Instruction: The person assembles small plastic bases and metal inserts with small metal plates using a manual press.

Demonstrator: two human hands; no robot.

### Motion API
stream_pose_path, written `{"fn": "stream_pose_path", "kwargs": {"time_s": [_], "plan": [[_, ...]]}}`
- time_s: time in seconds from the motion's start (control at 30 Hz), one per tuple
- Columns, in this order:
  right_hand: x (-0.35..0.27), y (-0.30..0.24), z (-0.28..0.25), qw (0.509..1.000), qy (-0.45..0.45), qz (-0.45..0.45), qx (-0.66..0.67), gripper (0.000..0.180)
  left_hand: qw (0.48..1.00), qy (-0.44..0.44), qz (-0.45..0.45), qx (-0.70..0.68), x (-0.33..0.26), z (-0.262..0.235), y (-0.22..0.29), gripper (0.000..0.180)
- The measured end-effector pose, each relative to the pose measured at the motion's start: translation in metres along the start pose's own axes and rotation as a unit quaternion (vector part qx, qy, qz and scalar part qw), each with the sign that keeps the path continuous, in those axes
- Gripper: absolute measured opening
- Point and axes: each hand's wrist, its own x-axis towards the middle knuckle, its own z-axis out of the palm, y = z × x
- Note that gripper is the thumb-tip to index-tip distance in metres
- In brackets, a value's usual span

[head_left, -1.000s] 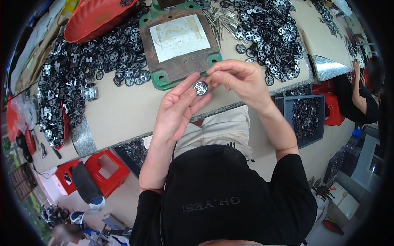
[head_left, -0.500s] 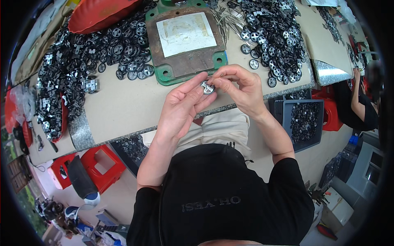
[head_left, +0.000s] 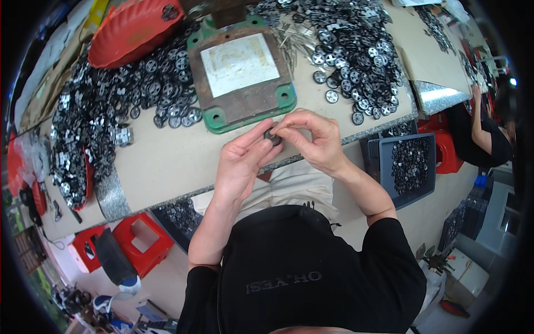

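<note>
Left forearm (head_left: 214, 222), bare, angles in from near left; left hand (head_left: 240, 158) palm partly up, thumb bent inward, fingers extended toward far right. Right forearm (head_left: 367, 188), also bare, slants from near right; right hand (head_left: 312, 140) arched, thumb and index tips close together.

The widest open stretch of table (head_left: 158, 158) lies near left, between the left wheels (head_left: 161, 83) and the near edge; a hand could slide across there. The base (head_left: 245, 99) blocks the middle, the left wheels crowding its left side. Right of it, a bare lane narrows at the far end between pins (head_left: 289, 44) and the right wheels (head_left: 364, 69). The left hand (head_left: 242, 156) and right hand (head_left: 317, 142) crowd the base's near side.
</note>
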Motion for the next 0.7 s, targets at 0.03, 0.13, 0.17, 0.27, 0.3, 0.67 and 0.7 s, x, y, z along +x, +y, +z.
{"fn": "stream_pose_path", "kwargs": {"time_s": [0.03, 0.13, 0.17, 0.27, 0.3, 0.67, 0.7], "plan": [[-0.001, -0.002, 0.001, 0.999, -0.008, 0.019, 0.025, 0.01, 1.0, -0.001, 0.008, 0.005, 0.0, -0.003, -0.001, 0.035], [0.007, -0.007, -0.012, 0.998, -0.041, 0.04, 0.032, 0.011, 0.999, -0.032, 0.016, -0.035, 0.003, -0.01, -0.003, 0.035], [0.015, -0.007, -0.019, 0.995, -0.032, 0.08, 0.054, 0.013, 0.999, -0.041, -0.011, -0.03, 0.003, -0.012, -0.002, 0.034], [0.052, 0.013, -0.057, 0.992, 0.015, 0.068, -0.105, 0.02, 0.998, -0.03, -0.013, -0.045, 0.004, -0.015, -0.005, 0.033], [0.067, 0.019, -0.071, 0.97, 0.016, 0.067, -0.235, 0.019, 0.999, -0.026, -0.01, -0.042, 0.004, -0.015, -0.005, 0.033], [0.205, 0.097, -0.064, 0.912, -0.021, 0.052, -0.407, 0.028, 0.998, -0.032, -0.009, -0.046, 0.007, -0.015, -0.005, 0.035], [0.21, 0.098, -0.057, 0.913, -0.021, 0.051, -0.405, 0.028, 0.998, -0.031, -0.014, -0.051, 0.008, -0.014, -0.005, 0.035]]}}
